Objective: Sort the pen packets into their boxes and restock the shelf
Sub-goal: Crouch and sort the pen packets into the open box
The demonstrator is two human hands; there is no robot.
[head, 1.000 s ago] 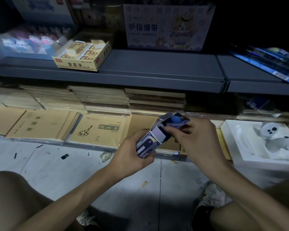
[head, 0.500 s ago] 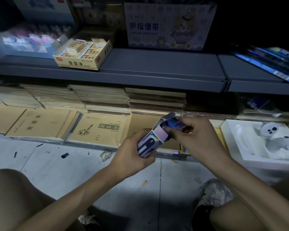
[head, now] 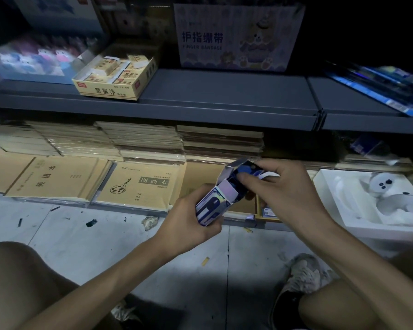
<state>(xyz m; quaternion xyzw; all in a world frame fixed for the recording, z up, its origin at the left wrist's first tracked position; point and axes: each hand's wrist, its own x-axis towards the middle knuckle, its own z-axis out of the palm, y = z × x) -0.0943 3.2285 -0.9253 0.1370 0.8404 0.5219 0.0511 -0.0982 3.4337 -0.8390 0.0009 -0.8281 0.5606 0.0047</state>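
My left hand (head: 188, 222) wraps the bottom end of the pen box (head: 215, 203), fingers curled tight round it. I tilt the open mouth up and to the right so loading is easy. The top flap (head: 234, 164) is folded back, out of the way. My right hand (head: 289, 194) pinches a blue pen packet (head: 246, 170) at that mouth, partly inside; probably feeding it in. The box is held in the air, just in front of the notebooks (head: 141, 186). The grey shelf (head: 224, 96) above is my guess for restocking.
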